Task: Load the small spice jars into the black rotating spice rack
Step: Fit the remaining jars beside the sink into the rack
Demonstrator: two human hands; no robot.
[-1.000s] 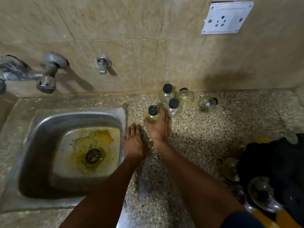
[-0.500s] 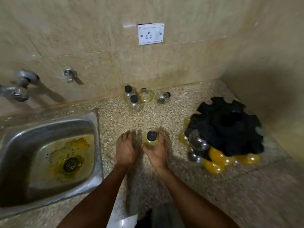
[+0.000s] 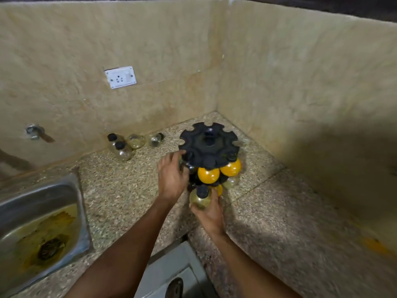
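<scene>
One speckled bench [image 3: 120,190] carries one black spice rack [image 3: 209,145] in its corner. Two orange-filled jars [image 3: 208,175] hang at the rack's near side. Four loose jars [image 3: 123,150] lie left of the rack. The left hand [image 3: 171,179] grips the rack's left edge. The right hand [image 3: 209,214] grips one pale jar [image 3: 199,197] just below the rack.

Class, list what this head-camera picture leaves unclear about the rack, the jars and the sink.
- Black rack: lower slots hidden by its top disc and the left hand.
- Jar in the right hand: contents unclear, blurred.
- Loose jars by the wall: too small to tell contents.
- Sink: cut off by the left edge.
</scene>
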